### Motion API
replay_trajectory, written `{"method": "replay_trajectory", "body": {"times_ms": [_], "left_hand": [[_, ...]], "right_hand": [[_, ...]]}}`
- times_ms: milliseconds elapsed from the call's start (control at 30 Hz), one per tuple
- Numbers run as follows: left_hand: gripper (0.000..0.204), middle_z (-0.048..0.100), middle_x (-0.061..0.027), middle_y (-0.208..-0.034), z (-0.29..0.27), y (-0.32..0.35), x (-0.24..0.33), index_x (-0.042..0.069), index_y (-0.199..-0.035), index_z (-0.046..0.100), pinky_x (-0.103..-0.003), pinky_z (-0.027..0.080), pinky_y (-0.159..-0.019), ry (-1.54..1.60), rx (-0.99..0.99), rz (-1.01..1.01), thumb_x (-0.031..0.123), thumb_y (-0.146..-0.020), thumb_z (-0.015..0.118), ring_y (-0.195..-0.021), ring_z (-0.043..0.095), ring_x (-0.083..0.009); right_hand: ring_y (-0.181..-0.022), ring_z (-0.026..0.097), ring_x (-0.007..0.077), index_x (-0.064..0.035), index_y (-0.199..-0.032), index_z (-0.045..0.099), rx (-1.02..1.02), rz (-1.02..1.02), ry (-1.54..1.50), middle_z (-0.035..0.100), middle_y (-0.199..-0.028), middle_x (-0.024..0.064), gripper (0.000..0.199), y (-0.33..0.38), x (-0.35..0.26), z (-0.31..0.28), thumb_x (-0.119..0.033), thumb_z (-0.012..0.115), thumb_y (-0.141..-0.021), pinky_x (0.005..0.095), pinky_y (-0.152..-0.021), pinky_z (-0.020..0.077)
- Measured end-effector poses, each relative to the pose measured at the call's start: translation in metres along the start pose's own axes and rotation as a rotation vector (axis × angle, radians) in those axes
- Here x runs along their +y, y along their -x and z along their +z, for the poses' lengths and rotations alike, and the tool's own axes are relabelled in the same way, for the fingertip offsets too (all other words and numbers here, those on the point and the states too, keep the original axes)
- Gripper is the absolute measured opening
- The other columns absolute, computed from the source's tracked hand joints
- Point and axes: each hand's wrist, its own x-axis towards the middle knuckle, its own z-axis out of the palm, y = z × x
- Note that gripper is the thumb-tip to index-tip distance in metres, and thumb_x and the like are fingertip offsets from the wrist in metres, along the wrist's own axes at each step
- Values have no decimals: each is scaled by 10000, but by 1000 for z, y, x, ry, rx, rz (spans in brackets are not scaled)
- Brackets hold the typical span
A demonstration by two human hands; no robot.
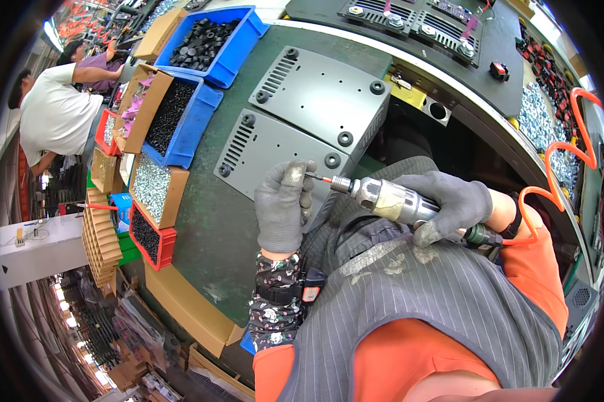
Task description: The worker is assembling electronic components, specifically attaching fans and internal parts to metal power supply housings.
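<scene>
My right hand (447, 204), in a grey glove, is wrapped round a silver pneumatic screwdriver (390, 199) whose orange coiled air hose (553, 191) runs off to the right. The driver's thin bit points left at my left hand (285, 201), also gloved. There the fingers are pinched together by the bit's tip; whatever small piece they hold is too small to make out. Under and beyond both hands lie two grey metal housings, a far one (315, 94) and a near one (275, 144), with round black feet at their corners and vent slots on the left.
Left of the housings stand a blue bin of black feet (205, 40), a blue bin of small black parts (170, 117), a carton of silver screws (156, 187) and a red bin of black screws (148, 234). A co-worker (60, 110) sits beyond. Slotted panels (416, 27) lie at the back.
</scene>
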Motion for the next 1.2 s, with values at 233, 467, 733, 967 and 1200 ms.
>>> {"method": "replay_trajectory", "body": {"times_ms": [233,467,733,967,1200], "left_hand": [[302,544,-163,-1076,-30,-27,-13,-40,-1161,483,-301,524,-782,649,-12,101,168,-946,444,-896,575,-214],[301,550,-174,-1116,-75,-43,-42,-37,-1213,457,-334,549,-847,874,-116,-26,29,-930,379,-986,591,-238],[311,576,-159,-1098,-52,-43,-22,-30,-1229,453,-315,567,-800,619,162,-49,47,-934,388,-969,614,-223],[340,570,-174,-1105,-51,-49,-26,-34,-1250,437,-330,562,-809,647,111,-36,27,-923,368,-985,607,-226],[353,564,-171,-1117,-54,-47,-29,-34,-1268,420,-338,555,-821,632,30,21,42,-927,371,-992,603,-244]], "right_hand": [[-778,618,208,1,-1237,456,155,1,135,618,-900,121,710,25,37,-5,-265,738,-642,316,-734,491],[-718,611,211,-12,-1197,486,289,143,198,620,-803,116,671,37,66,-8,-255,747,-628,325,-691,480],[-752,615,247,-13,-1206,476,283,58,264,622,-858,133,686,27,76,-12,-304,744,-646,341,-706,479],[-733,620,281,-15,-1199,477,308,44,223,622,-832,158,660,25,80,-10,-275,746,-655,348,-684,482],[-704,618,323,-32,-1159,495,307,79,380,621,-791,163,606,21,72,-16,-257,744,-654,367,-637,479]]}}
